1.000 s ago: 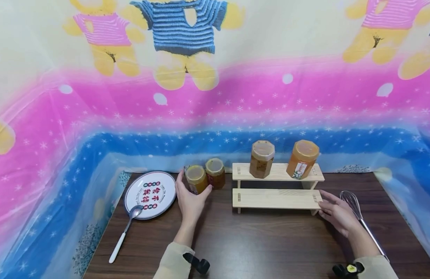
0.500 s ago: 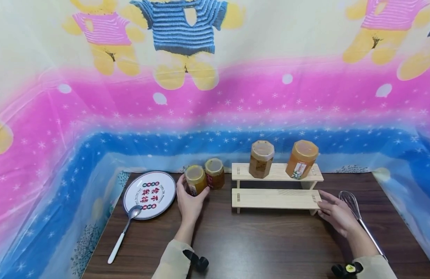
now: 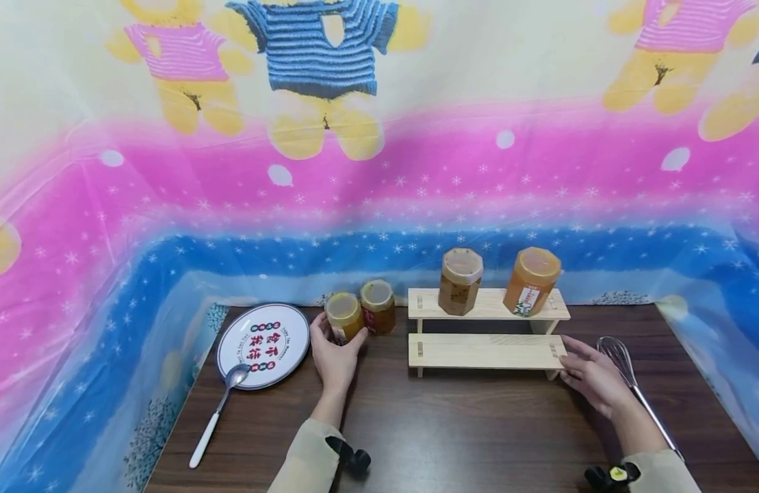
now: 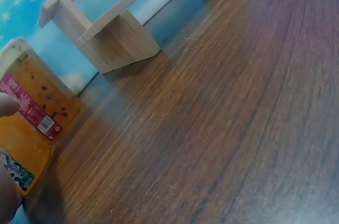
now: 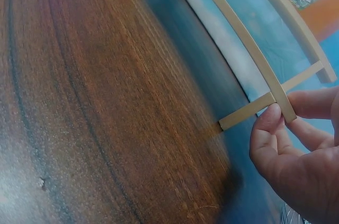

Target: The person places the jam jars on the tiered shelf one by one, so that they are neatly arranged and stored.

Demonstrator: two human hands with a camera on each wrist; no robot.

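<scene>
My left hand [image 3: 335, 357] is gripping the yellow-lidded, faceted amber jar [image 3: 345, 316], upright and left of the pale wooden two-tier stand [image 3: 486, 351] running left to right; my right hand [image 3: 596, 381] is pinching its right end.

Looks like a staged corner got up with kitchen things: a cloth [image 3: 453, 164] printed with teddy-like figures [image 3: 299, 58] hangs in folds close round a wood-grain desk [image 3: 453, 424], which bears a plate [image 3: 233, 342], a spoon [image 3: 217, 409], a whisk [image 3: 647, 405], a small wooden rack [image 3: 486, 351] and lidded jars [image 3: 460, 284]; whether a home or a studio lies around it, I can't tell from here
</scene>
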